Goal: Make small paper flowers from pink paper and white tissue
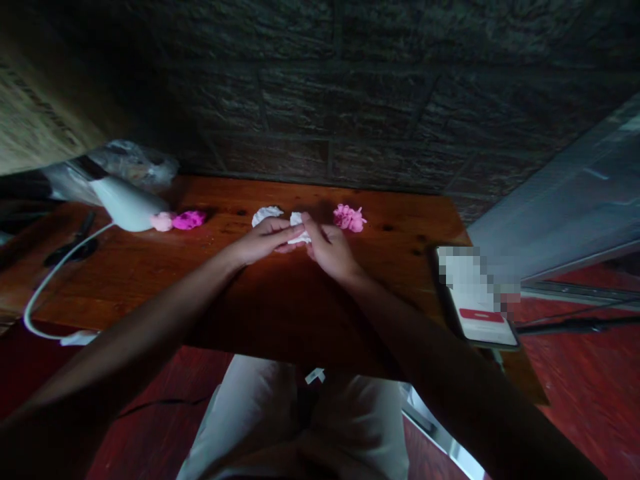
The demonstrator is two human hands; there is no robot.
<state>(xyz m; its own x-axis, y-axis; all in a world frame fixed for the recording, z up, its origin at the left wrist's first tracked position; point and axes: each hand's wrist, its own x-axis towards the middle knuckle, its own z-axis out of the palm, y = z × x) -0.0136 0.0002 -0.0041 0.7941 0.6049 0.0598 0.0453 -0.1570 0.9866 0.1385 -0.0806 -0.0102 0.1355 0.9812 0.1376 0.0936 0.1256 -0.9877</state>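
Over the wooden table, my left hand [267, 240] and my right hand [331, 250] meet, fingers closed around one soft white piece that looks like clay [297, 219]. Both thumbs press on it from above, and the fingers beneath hide part of it. Just behind my left hand lies a second white crumpled lump [267, 214]. A light pink ruffled lump [349, 218] rests on the table beyond my right hand, apart from it.
At the left are a magenta lump [189, 219], a pale pink lump [162, 221], a white hair-dryer-shaped device [127, 203] with a cable, and dark scissors [73, 248]. A lit phone [475, 300] lies at the table's right edge. A brick wall [320, 100] stands behind.
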